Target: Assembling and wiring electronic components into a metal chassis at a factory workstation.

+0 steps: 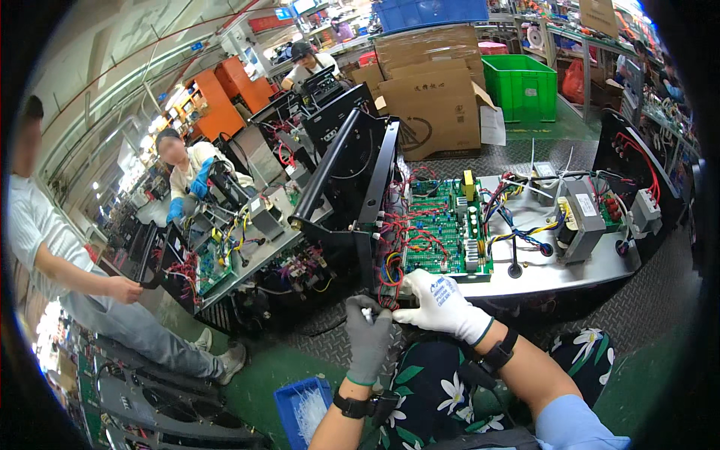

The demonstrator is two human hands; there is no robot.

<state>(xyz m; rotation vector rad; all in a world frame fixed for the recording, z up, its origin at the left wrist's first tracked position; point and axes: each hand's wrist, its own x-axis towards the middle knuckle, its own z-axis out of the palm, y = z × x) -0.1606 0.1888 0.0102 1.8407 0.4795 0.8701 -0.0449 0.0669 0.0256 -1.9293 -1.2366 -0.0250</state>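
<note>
Wires (pixel 391 268) loop thinly beside the fabric-gloved right hand (pixel 444 307).

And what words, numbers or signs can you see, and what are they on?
Box: a row of dark characters and a round mark; I won't copy print out, but that's where it is.
White glove on the right hand: blue print, too small to read.
Transformer: white label, too small to read.
Green bin: pale patch, too blurred to read.
</note>
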